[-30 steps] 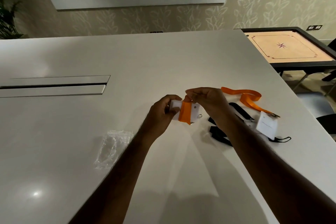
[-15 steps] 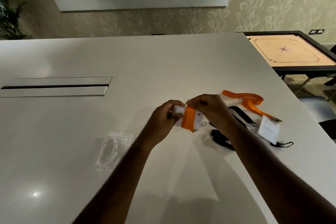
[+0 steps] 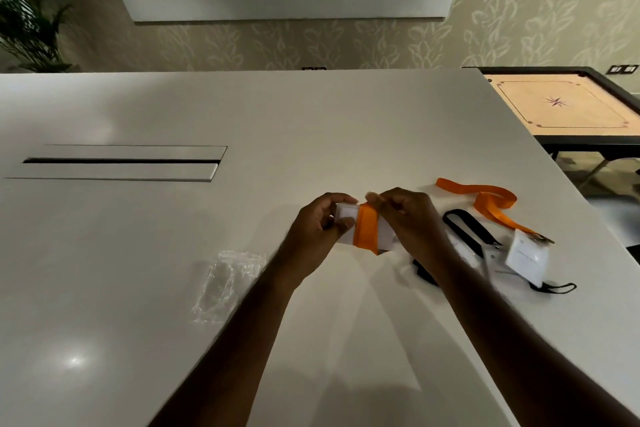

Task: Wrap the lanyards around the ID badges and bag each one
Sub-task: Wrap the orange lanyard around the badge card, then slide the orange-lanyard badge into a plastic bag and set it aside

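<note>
A white ID badge wound with an orange lanyard is held above the white table. My left hand grips the badge's left end, thumb on its front. My right hand pinches the orange strap at the badge's top right. Clear plastic bags lie on the table to the left of my left forearm. To the right lie a second orange lanyard clipped to another white badge and a black lanyard, partly hidden by my right arm.
A long cable slot is set into the table at the far left. The table's right edge runs diagonally just beyond the loose lanyards. A carrom board on a dark stand is off the table to the far right.
Both hands with the wrapped badge have stayed together near the table's middle. The orange strap now sits flatter around the badge, with my right fingers at its top edge.
</note>
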